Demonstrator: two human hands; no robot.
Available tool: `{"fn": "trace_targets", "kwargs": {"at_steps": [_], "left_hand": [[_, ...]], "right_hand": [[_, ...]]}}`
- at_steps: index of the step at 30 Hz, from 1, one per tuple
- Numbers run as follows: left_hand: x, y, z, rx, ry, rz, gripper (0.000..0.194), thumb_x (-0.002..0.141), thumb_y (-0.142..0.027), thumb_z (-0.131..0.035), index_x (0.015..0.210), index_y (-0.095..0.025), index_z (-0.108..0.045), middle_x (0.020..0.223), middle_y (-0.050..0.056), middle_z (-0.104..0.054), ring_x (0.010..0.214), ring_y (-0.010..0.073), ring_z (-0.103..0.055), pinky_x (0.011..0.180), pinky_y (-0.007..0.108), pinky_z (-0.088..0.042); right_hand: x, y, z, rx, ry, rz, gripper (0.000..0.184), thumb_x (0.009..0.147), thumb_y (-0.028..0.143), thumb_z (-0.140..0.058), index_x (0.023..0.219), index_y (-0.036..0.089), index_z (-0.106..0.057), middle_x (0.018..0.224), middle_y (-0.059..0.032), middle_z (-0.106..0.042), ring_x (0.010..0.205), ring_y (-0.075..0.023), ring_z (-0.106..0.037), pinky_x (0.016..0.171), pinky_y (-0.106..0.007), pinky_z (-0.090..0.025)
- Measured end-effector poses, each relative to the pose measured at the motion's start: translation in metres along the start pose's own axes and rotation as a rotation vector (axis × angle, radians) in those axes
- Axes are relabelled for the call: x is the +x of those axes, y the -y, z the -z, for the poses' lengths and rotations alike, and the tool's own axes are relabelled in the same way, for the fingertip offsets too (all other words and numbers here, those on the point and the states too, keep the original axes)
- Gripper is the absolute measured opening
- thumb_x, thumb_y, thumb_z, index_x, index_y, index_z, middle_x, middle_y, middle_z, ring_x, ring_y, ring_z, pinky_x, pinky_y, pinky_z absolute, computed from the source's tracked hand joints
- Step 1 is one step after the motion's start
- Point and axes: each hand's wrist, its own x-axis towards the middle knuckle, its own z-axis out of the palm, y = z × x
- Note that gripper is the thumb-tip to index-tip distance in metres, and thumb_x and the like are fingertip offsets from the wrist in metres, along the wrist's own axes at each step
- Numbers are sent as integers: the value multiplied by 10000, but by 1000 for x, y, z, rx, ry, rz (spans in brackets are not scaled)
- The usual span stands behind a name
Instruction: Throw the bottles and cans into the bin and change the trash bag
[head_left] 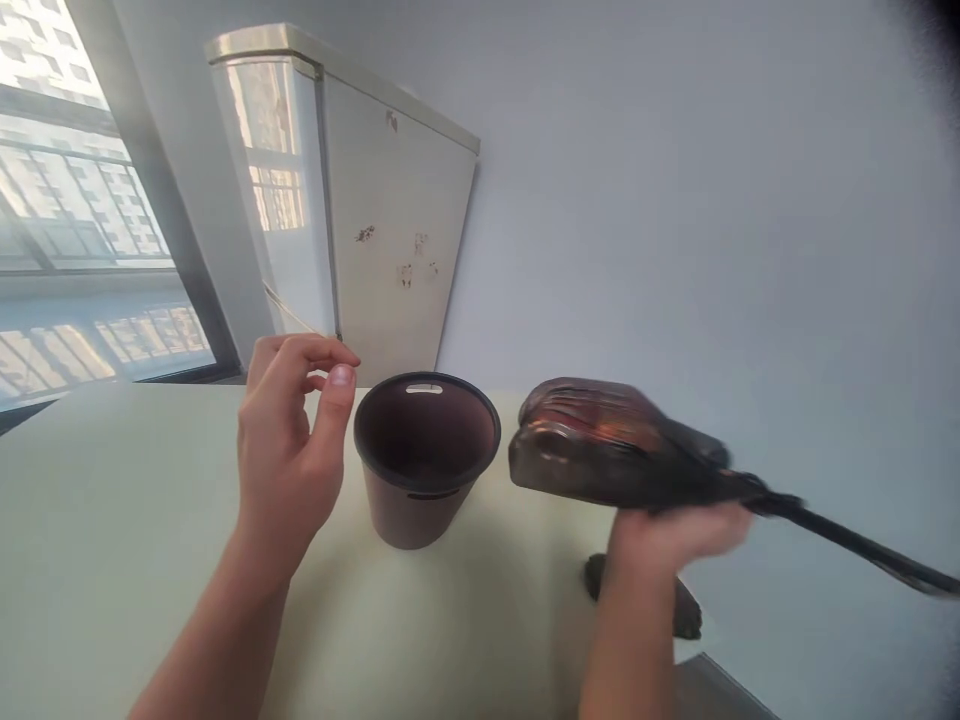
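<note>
Right grip (679,533) (blurred) bends rightward, holding a dark bundle (600,445) aloft.

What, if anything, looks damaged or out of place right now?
The white cabinet behind the table has scattered brownish patches on an otherwise plain panel; whether they are stains or damage, I can't tell. The bin stands upright, and nothing looks spilled.
</note>
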Motion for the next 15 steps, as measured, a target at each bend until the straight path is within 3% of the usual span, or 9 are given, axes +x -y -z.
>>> {"fn": "trace_targets", "kwargs": {"at_steps": [2, 4, 9, 15], "left_hand": [[0, -3, 4, -12, 2, -3, 163, 1042, -379, -556, 983, -276, -669, 1015, 66, -636, 1005, 250, -602, 856, 410, -503], [0, -7, 8, -24, 4, -8, 198, 1044, -399, -541, 969, -267, -668, 1003, 68, -636, 985, 251, -602, 855, 416, -489], [-1, -22, 15, -7, -43, 1, 216, 1029, -341, -513, 918, -226, -658, 981, 67, -634, 957, 230, -602, 858, 384, -474], [-3, -29, 17, -72, -32, -9, 216, 1015, -277, -488, 903, -216, -662, 979, 64, -638, 916, 211, -585, 824, 360, -485]], "right_hand": [[-12, -34, -6, 197, -274, -97, 385, 931, 630, -583, 859, 259, -507, 942, -39, -625, 996, -287, -686, 865, -502, -619], [-26, -66, -11, 302, -385, -235, 395, 849, 597, -695, 844, 262, -486, 889, -3, -613, 940, -247, -678, 897, -459, -608], [-51, -113, -14, 323, -438, -381, 428, 765, 650, -645, 775, 264, -460, 787, 7, -605, 824, -230, -660, 840, -425, -604], [-62, -129, -8, 108, -375, -549, 260, 749, 509, -568, 758, 260, -493, 655, 30, -538, 667, -206, -606, 671, -347, -584]]}}
